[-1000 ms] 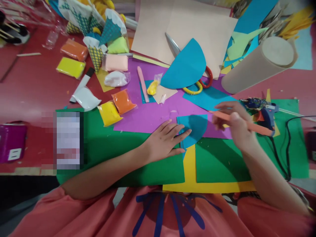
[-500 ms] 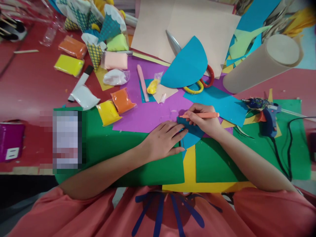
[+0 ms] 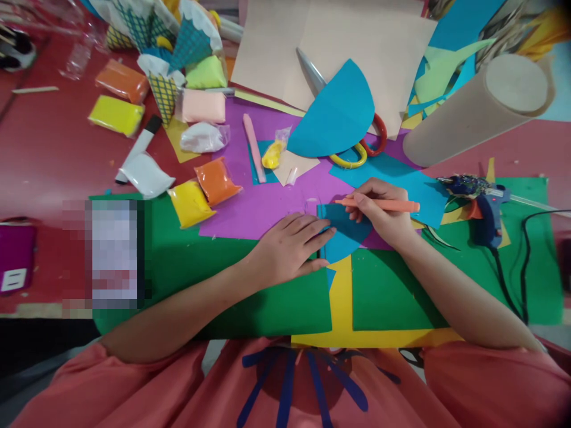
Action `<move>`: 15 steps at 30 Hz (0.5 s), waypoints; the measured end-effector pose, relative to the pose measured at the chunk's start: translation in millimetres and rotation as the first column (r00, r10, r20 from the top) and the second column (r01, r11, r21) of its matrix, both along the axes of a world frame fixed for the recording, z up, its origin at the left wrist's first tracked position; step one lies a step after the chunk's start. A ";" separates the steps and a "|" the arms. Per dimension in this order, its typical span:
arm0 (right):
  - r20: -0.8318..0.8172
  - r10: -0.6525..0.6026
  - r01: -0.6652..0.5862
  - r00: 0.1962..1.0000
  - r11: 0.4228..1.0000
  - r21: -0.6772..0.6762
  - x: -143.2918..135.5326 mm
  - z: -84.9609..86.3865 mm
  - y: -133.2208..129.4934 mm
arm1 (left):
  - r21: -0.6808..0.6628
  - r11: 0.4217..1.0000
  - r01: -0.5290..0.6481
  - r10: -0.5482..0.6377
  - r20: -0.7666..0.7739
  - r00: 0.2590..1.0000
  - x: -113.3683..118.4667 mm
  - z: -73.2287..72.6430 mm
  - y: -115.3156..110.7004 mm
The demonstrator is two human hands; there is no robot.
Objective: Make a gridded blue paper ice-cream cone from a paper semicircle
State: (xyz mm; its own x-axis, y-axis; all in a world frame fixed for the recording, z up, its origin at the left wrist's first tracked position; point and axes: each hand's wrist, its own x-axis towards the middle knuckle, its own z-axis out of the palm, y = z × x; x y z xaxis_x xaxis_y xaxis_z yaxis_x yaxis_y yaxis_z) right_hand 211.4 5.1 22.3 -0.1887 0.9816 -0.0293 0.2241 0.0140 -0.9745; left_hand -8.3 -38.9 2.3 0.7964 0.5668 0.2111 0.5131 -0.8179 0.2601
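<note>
My left hand (image 3: 292, 246) lies with its fingers spread, the fingertips on the left part of a small blue paper piece (image 3: 350, 229). Along that piece's left edge runs a dark strip, partly under the fingers. My right hand (image 3: 386, 211) grips an orange pen (image 3: 397, 205), its tip pointing left just over the top of the piece. Beyond the hands, a larger blue half-round sheet (image 3: 341, 113) rests on scissors (image 3: 352, 156) with red and yellow handles. A pink pen (image 3: 254, 148) and a yellow clay lump (image 3: 273, 154) lie on purple paper (image 3: 236, 217).
Several clay packets, such as an orange one (image 3: 217, 181), lie at the left, with decorated paper cones (image 3: 163, 89) behind. A phone (image 3: 115, 252) is at the left. To the right are a glue gun (image 3: 488, 208) with its cord and a beige paper roll (image 3: 473, 113).
My right hand with the orange pen has moved right, away from my left fingertips. The small blue piece now shows more of its upper left part. The whole view has shifted slightly.
</note>
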 end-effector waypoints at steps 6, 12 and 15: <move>0.088 0.088 -0.092 0.992 0.995 0.041 -3.0 -4.9 0.2 | 0.005 1.000 0.019 -0.019 -0.038 0.999 -0.9 7.0 4.8; 0.129 0.094 -0.099 0.987 0.995 0.030 -5.4 -4.0 1.5 | -0.033 0.999 -0.027 0.030 0.105 0.994 -0.7 14.7 7.3; 0.136 0.091 -0.096 0.986 0.995 0.031 -5.6 -3.6 1.1 | -0.055 0.997 -0.047 0.054 0.136 0.989 -1.0 15.7 7.5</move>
